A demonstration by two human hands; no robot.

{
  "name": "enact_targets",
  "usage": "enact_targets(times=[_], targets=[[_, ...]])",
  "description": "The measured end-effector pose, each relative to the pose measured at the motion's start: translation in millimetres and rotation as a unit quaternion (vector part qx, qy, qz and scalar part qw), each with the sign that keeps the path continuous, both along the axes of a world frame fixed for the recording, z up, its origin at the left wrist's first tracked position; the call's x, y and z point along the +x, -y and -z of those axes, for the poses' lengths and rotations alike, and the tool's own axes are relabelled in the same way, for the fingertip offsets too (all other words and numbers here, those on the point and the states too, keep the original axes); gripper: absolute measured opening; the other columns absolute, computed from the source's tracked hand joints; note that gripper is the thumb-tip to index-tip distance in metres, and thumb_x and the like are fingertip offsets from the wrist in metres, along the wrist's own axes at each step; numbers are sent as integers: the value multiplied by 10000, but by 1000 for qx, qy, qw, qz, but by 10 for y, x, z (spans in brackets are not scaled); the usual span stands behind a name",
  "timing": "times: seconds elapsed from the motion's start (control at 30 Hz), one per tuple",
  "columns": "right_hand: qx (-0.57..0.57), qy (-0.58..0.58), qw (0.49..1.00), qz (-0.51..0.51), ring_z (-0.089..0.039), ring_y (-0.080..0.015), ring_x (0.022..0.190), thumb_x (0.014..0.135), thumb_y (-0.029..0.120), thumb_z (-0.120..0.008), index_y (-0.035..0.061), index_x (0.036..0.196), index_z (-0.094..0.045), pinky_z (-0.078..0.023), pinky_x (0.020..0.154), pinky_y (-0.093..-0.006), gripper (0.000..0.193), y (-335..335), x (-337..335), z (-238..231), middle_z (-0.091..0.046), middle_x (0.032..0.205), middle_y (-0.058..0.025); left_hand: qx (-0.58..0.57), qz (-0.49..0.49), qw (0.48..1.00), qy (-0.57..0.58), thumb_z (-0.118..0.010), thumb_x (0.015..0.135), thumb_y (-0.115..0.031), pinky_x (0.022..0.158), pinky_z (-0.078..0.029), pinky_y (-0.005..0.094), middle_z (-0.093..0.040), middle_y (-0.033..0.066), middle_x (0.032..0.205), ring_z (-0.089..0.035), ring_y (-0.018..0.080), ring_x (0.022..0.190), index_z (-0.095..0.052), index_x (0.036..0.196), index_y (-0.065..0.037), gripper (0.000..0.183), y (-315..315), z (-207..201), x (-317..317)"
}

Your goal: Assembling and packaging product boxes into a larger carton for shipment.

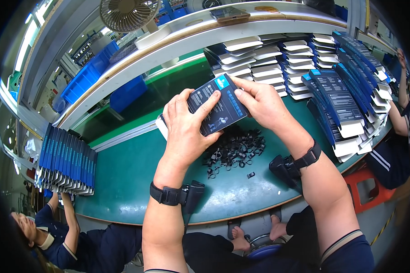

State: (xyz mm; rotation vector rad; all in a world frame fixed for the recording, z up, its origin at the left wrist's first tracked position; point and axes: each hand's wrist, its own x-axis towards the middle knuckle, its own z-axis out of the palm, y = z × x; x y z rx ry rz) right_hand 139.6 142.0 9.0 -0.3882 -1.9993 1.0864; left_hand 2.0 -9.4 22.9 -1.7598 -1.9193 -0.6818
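Note:
Between my two hands, above the green table, is a dark blue printed cardboard box [221, 104] with a light blue corner patch. My left hand [187, 116] wraps its left side, thumb across the front face. At the upper right edge, my right hand [262, 102] grips the box with thumb and fingers. A white flap sticks out at the box's lower left, partly behind my left hand. Below the box lies a pile of small black clip-like parts [239, 150], with one loose piece [251, 174] in front of it.
Stacked flat boxes [335, 98] with white flaps fill the right and back right. A row of upright boxes [68, 159] stands at the left edge, near a co-worker [54, 232]. A shelf [191, 34] spans the back, holding a fan [128, 13] and a phone [230, 14].

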Motion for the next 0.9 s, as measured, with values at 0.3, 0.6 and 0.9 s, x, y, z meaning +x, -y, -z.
enact_targets(times=[0.3,0.6,0.9], targets=[[23,55,992,-112,-471,-358,1267,944,382,-549,136,1518,-122,-376,1031,-371,757,224,-43,-28,-465,1360,-271,39,6,999,19,-859,530,-207,1034,-278,500,-415,202,1281,-384,382,1199,-558,1302,-328,837,-3,40,-117],[54,3,992,-111,-388,-401,1323,911,197,-566,131,1518,12,-341,1066,-404,841,233,-96,84,-319,1446,-303,62,-7,997,-35,-858,539,-205,1039,-271,497,-399,184,1310,-375,372,1214,-556,1300,-306,825,2,5,-81],[-150,-150,971,-112,-580,-97,814,897,27,-591,139,1506,-167,-492,718,-251,750,137,113,-251,-624,990,-107,19,171,839,516,-568,900,-43,895,-450,265,-600,62,1038,-563,108,996,-319,1444,-38,599,31,-68,-186]])
